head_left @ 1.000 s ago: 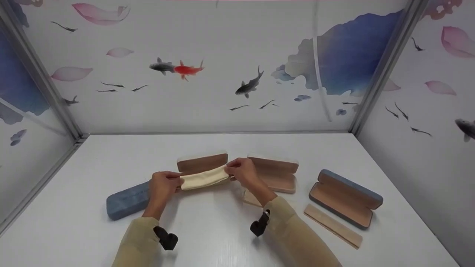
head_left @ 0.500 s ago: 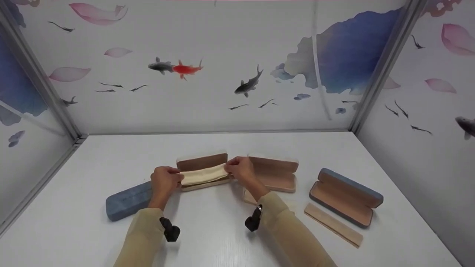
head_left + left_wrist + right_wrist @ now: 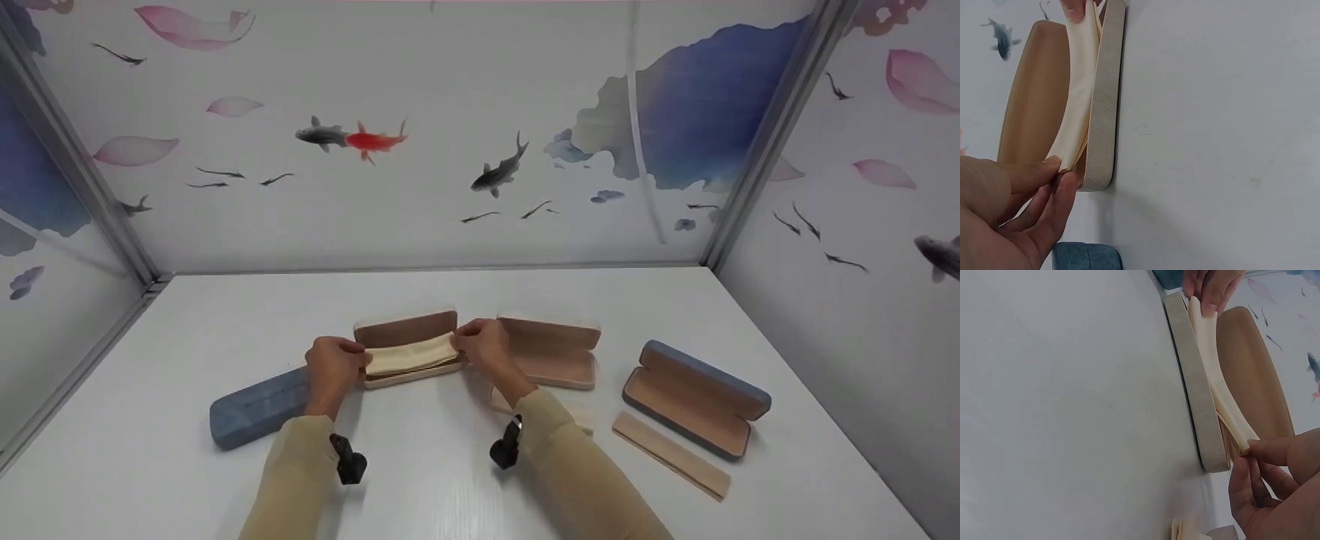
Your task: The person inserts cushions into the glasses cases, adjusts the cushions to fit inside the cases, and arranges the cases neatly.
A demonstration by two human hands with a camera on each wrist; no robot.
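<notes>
Worktop (image 3: 435, 465) left edge: well left of the left hand. Blue case (image 3: 259, 409), mottled, rounded box, sits just left of that hand; its right end is hidden behind it. Left hand (image 3: 334, 371): thumb on top, fingers under, pinching the left end of a cream cloth strip (image 3: 411, 355). Cloth is soft, folded in layers, bowed; lies over the lower tray of the hinged-open case (image 3: 405, 330) between the hands. Can't tell if it touches the tray floor. Case: pale stone-look shell, smooth tan lining, lid up on the far side. Right hand (image 3: 486, 349) pinches the other end, same thumb-over pose. Bare white worktop runs between the forearms. Tight right of the right hand: second open case (image 3: 559, 367), tan inside, with pale cloth (image 3: 579, 418) partly under the wrist. Farther right: tan folded strip (image 3: 670, 455), blue open case (image 3: 686, 412).
</notes>
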